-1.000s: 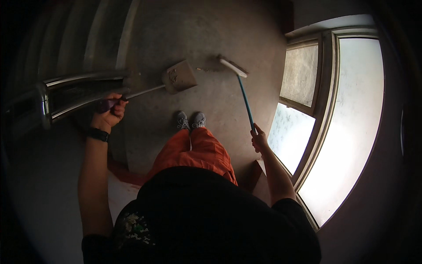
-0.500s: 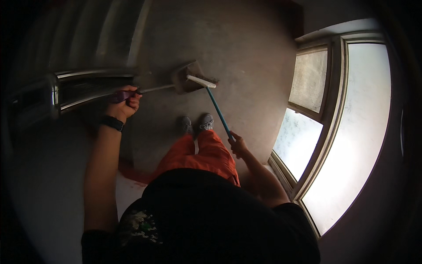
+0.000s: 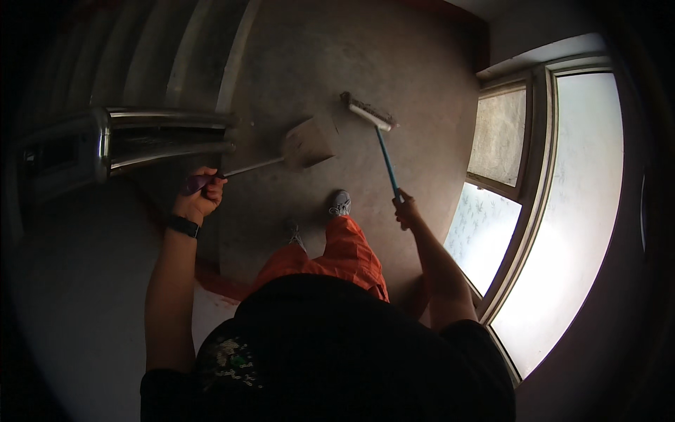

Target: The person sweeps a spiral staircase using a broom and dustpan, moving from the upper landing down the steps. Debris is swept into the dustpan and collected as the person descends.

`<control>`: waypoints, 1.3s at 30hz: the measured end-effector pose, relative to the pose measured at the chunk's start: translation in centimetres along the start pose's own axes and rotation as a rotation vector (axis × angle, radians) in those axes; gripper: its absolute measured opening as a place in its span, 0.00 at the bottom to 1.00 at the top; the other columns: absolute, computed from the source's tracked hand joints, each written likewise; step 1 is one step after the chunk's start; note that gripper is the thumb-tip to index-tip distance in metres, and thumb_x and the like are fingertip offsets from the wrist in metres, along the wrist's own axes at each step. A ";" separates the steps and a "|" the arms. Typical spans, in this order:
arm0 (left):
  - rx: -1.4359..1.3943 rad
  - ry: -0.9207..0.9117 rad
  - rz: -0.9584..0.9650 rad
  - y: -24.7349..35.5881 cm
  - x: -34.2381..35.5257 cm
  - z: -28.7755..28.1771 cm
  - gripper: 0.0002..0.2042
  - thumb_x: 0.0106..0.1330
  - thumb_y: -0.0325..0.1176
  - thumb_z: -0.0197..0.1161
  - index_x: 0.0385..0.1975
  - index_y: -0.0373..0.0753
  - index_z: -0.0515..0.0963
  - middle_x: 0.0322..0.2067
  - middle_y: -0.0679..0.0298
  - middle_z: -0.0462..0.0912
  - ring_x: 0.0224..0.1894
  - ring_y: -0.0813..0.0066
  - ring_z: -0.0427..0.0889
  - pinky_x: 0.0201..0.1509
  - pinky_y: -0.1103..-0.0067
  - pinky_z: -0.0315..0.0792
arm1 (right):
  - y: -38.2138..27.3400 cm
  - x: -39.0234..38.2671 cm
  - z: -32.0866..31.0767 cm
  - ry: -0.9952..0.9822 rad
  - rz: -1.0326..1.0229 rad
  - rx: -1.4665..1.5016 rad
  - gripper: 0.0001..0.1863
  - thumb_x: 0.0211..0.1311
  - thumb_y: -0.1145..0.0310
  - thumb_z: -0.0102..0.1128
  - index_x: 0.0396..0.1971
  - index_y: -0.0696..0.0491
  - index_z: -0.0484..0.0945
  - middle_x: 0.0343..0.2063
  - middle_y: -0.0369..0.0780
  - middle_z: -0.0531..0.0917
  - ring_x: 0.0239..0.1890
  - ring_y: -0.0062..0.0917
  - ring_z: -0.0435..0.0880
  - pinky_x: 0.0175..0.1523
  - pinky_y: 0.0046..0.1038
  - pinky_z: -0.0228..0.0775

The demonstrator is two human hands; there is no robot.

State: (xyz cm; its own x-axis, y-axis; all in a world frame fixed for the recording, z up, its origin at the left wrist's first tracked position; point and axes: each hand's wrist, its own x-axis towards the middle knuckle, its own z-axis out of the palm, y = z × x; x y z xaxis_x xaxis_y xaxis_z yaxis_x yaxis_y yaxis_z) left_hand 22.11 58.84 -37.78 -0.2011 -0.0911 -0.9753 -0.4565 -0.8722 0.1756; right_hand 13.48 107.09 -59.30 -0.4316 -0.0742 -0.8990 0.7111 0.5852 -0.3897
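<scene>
Broom [image 3: 370, 116], right of the long-handled dustpan [image 3: 309, 144] and apart from it, looks light and stiff, best held near the upper end of its blue handle [image 3: 386, 159], where the right hand [image 3: 406, 209] has its grip closed, while the left hand [image 3: 200, 199] grips the dustpan's purple handle [image 3: 193, 185].

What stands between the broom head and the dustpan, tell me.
Nothing visible: only floor separates the broom head, on the teal handle gripped by the right hand, from the dustpan, held by its handle in the left hand.
</scene>
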 end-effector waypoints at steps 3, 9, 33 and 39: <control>-0.029 0.104 0.024 -0.3 -0.1 -0.9 0.11 0.47 0.29 0.62 0.20 0.29 0.68 0.13 0.68 0.67 0.13 0.86 0.60 0.15 0.90 0.54 | 3.0 -1.3 5.8 0.014 0.042 -0.065 0.26 0.58 0.65 0.47 0.59 0.39 0.59 0.10 0.36 0.67 0.08 0.23 0.66 0.09 0.29 0.57; -0.065 0.080 0.044 -0.6 0.6 -3.5 0.10 0.48 0.30 0.62 0.18 0.32 0.68 0.13 0.68 0.66 0.13 0.86 0.59 0.15 0.90 0.53 | 4.5 -6.4 8.4 -0.217 0.018 -0.250 0.27 0.57 0.63 0.51 0.58 0.39 0.61 0.10 0.35 0.69 0.09 0.20 0.68 0.12 0.26 0.62; 0.012 -0.150 -0.034 2.8 4.5 -24.4 0.10 0.49 0.34 0.61 0.20 0.39 0.67 0.17 0.70 0.68 0.14 0.87 0.62 0.15 0.91 0.55 | 3.8 -10.1 10.4 0.279 -0.138 -1.180 0.18 0.54 0.61 0.53 0.45 0.50 0.72 0.36 0.48 0.79 0.40 0.40 0.78 0.43 0.38 0.71; 0.051 -0.172 0.017 5.1 6.0 -26.1 0.11 0.50 0.35 0.61 0.21 0.33 0.70 0.15 0.70 0.72 0.12 0.88 0.65 0.13 0.93 0.56 | 5.6 -11.6 12.0 0.379 -0.006 -1.160 0.13 0.49 0.66 0.53 0.34 0.56 0.75 0.33 0.50 0.79 0.41 0.42 0.77 0.45 0.38 0.70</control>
State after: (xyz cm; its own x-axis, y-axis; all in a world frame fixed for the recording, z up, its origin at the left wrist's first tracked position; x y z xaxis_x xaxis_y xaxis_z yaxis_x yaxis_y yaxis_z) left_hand 41.20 41.33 -46.24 -0.3525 -0.0188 -0.9356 -0.4940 -0.8454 0.2031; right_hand 29.11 101.48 -53.47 -0.7060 0.0473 -0.7067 -0.1251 0.9738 0.1901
